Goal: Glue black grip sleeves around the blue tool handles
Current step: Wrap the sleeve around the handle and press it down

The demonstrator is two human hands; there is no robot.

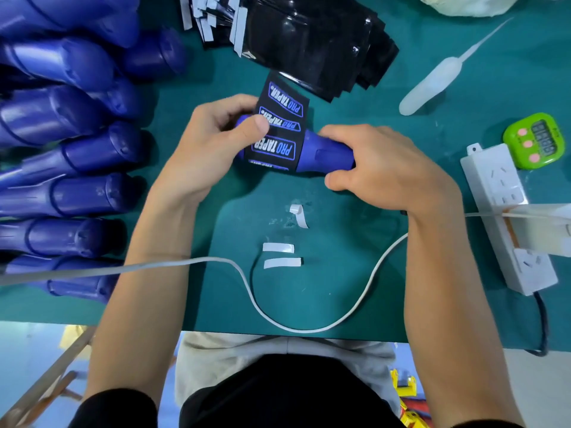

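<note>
I see my left hand [213,143] closed around one end of a blue plastic tool handle [327,154], its thumb pressing a black grip sleeve printed "PRO TAPER" [279,128] against the handle. The sleeve is wrapped partway round, with its far flap standing free above the handle. My right hand [374,168] is curled over the handle's other, thicker end, gripping it. The handle lies crosswise above the middle of the green table mat [309,298].

A row of bare blue handles [68,168] lies along the table's left edge. A heap of loose black sleeves [315,41] sits at the far edge, and beside it to the right lies a translucent glue bottle with a long nozzle [432,84]. Three white backing strips [281,254] lie on the mat nearer me, inside the loop of a white cable [244,285]. A white power strip [506,217] and a green timer [536,140] stand by the right edge.
</note>
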